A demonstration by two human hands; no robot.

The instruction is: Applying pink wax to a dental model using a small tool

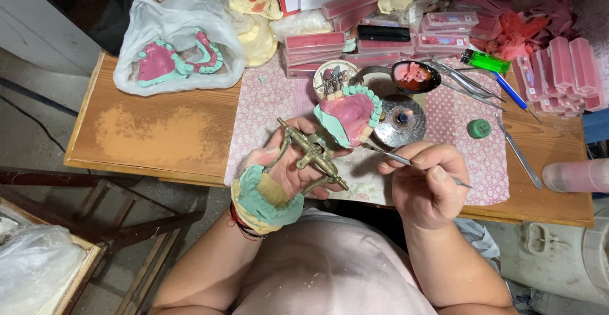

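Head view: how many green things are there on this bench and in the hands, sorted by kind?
Green dental models: 4 (two on the brass frame in the left hand, two in the plastic bag)
Green lighter: 1
Green round cap: 1
Total: 6

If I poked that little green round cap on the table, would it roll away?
Probably not far. The green cap seems to lie flat on the patterned cloth, so it would likely slide rather than roll. It looks small and plastic, so probably light. Tipped onto its edge, it might roll toward the metal tool beside it.
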